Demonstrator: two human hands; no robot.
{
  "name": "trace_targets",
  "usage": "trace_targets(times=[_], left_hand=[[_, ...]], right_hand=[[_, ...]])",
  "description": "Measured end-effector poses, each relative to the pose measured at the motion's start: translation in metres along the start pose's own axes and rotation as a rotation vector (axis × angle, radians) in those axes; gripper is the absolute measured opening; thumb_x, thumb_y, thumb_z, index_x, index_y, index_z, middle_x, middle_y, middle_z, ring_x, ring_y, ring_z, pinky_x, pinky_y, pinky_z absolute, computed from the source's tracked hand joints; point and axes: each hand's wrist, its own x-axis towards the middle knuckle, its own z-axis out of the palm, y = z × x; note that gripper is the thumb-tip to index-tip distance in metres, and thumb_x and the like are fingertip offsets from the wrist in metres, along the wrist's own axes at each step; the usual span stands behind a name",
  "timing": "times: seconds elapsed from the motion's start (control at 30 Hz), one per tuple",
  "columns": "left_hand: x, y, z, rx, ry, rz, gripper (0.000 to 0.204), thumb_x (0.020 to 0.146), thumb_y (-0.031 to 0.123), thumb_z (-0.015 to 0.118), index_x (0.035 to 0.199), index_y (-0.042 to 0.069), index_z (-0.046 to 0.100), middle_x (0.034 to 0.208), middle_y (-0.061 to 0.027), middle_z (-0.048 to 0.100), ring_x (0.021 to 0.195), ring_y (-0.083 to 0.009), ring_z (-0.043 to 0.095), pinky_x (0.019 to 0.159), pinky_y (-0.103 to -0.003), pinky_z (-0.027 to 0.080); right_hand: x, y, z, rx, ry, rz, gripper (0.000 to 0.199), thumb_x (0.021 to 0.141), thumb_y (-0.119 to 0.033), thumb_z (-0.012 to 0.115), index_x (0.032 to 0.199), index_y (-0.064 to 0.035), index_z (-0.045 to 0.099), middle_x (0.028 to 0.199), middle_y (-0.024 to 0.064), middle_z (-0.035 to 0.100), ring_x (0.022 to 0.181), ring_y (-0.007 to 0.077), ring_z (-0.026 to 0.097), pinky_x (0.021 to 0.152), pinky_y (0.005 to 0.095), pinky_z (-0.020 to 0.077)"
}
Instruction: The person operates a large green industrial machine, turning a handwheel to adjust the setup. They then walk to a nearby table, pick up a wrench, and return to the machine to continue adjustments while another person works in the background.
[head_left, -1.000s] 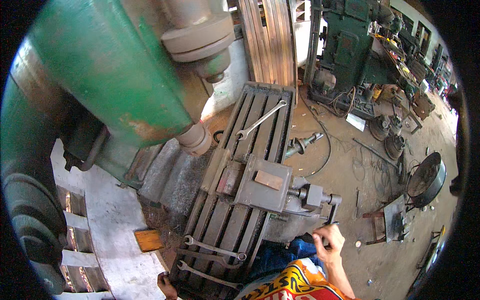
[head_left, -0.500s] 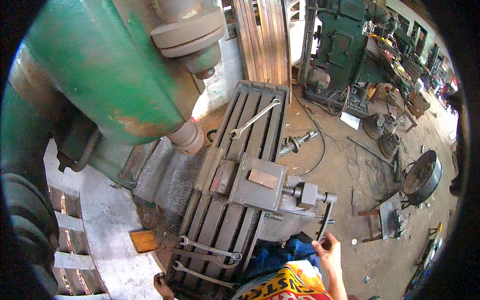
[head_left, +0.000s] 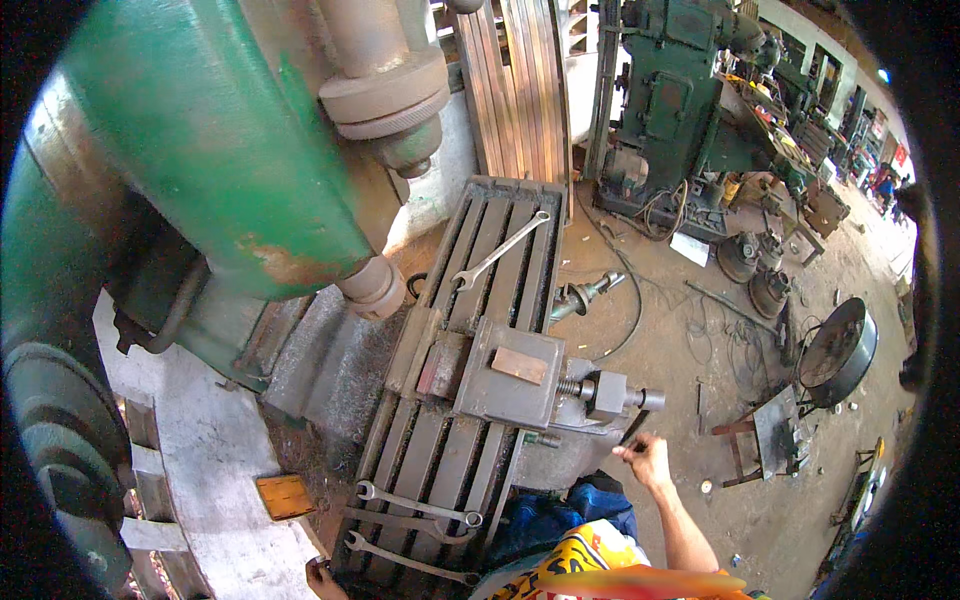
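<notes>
My right hand is closed round the lower end of a dark crank handle on the machine vise. The vise is mounted across the slotted milling machine table, with a small rectangular block lying flat on top. At the bottom left, my left hand shows only in part beside the table's near end; its fingers are mostly hidden. Several wrenches lie on the table's near part, among them a combination wrench and another wrench. One more combination wrench rests on the far part.
A green machine head with a spindle looms at the upper left. A yellow-orange block lies left of the table. On the right floor stand a round black pan and a small stand. A green machine stands behind.
My right hand has moved up and slightly left, swinging the crank handle's lower end with it. The left hand stays near the table's end. The whole view has shifted slightly.
</notes>
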Motion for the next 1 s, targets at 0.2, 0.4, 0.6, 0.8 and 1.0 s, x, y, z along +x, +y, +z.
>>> trace_targets(times=[0.2,0.4,0.6,0.8,1.0], left_hand=[[-0.004,0.01,0.001,0.08,-0.002,0.048,0.02,0.096,0.015,0.053,0.105,-0.002,0.058,0.098,-0.0088,0.062,0.092,-0.0217,0.054,0.088,-0.035,0.044],[0.0,-0.001,0.0,0.03,0.018,0.084,0.015,0.095,0.008,0.052,0.105,-0.001,0.058,0.098,-0.0082,0.062,0.091,-0.0204,0.055,0.087,-0.035,0.045],[0.003,-0.012,-0.002,0.06,0.05,0.126,0.015,0.096,0.012,0.055,0.102,0.0,0.06,0.093,-0.0073,0.062,0.085,-0.0195,0.055,0.082,-0.034,0.046],[-0.002,0.002,0.002,0.005,0.077,0.119,0.018,0.097,0.016,0.055,0.103,-0.001,0.06,0.092,-0.0075,0.063,0.084,-0.0196,0.055,0.082,-0.033,0.046],[-0.002,0.004,0.001,0.046,0.076,0.073,0.019,0.096,0.013,0.055,0.106,-0.002,0.059,0.099,-0.0094,0.062,0.091,-0.0207,0.055,0.088,-0.034,0.045]], right_hand=[[0.069,0.001,-0.024,-0.005,-0.127,-0.209,0.034,0.069,-0.019,0.086,0.086,0.0023,0.065,0.074,0.0089,0.067,0.063,0.0131,0.062,0.056,0.0326,0.0507],[0.066,0.013,-0.03,0.663,-0.408,0.433,0.023,0.087,-0.016,0.067,0.1,0.0018,0.061,0.088,0.0137,0.068,0.069,0.0174,0.062,0.055,0.0299,0.0501],[0.061,0.033,-0.001,1.355,-0.396,0.675,0.019,0.092,-0.015,0.052,0.096,0.0029,0.055,0.099,0.0215,0.064,0.078,0.0255,0.06,0.064,0.0307,0.0498],[0.091,0.034,-0.012,1.137,-0.419,0.611,0.032,0.094,-0.01,0.029,0.098,0.0102,0.053,0.088,0.0236,0.062,0.068,0.0281,0.059,0.052,0.0348,0.0481],[0.123,0.011,-0.025,1.089,-0.332,0.519,0.019,0.088,-0.009,0.048,0.096,0.0015,0.061,0.08,0.0123,0.062,0.064,0.0216,0.056,0.054,0.0347,0.0487]])
